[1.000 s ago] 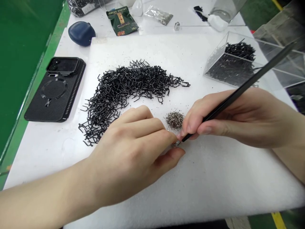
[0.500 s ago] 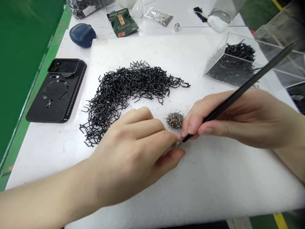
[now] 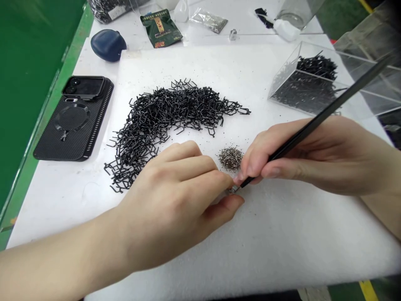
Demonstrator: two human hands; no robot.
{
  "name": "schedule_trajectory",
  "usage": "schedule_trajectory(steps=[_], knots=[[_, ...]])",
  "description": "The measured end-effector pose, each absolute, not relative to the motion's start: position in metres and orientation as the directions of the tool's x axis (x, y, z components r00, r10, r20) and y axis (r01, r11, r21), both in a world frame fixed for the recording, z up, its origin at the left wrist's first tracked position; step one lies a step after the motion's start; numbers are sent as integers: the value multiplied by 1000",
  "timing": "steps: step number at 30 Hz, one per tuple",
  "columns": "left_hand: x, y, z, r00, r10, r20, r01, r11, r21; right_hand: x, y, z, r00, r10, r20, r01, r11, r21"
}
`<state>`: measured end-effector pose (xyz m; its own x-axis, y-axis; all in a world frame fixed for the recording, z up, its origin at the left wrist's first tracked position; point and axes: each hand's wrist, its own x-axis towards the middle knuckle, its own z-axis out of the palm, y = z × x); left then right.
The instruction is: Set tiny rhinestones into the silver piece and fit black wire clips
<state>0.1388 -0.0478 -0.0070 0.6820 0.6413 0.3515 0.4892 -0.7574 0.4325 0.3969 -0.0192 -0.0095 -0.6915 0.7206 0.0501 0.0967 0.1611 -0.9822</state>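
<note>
- Clips of black bent wire (image 3: 163, 121) remain heaped on the white foam sheet (image 3: 282, 242); others lie in the clear acrylic tray (image 3: 283, 73).
- Silvery grain pile (image 3: 230, 159) remains beside the heap.
- Left hand (image 3: 169, 205): palm down, closed, pinching a small silvery piece (image 3: 232, 190) just below the pile.
- Right hand (image 3: 300, 156): closed around a slender black stylus (image 3: 313, 122), held pencil-fashion, tip at the piece.
</note>
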Motion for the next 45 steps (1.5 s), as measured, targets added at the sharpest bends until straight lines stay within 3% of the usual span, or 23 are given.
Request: schedule_trajectory(steps=[8,19,26,27,30,39,45], knots=[[132,-53,-11,681,630,373,429,-756,495,396,-20,-9,-688,723,55,108,178,-978],[133,-52,-9,685,622,378,429,-765,481,400,-23,-9,-681,732,20,114,133,-985],[130,-53,-14,687,633,357,436,-752,494,388,-30,-8,-557,829,-47,163,53,-985],[130,-52,-13,671,612,418,394,-773,498,385,-30,-7,-552,833,-43,163,57,-985],[131,-52,-11,686,625,373,425,-760,492,383,-31,-7,-546,837,-37,163,63,-985],[142,-46,-5,670,654,351,494,-746,447,398,-21,-9,-683,730,20,98,118,-988],[136,-49,-7,676,646,355,480,-751,453,398,-21,-6,-680,733,25,101,127,-987]])
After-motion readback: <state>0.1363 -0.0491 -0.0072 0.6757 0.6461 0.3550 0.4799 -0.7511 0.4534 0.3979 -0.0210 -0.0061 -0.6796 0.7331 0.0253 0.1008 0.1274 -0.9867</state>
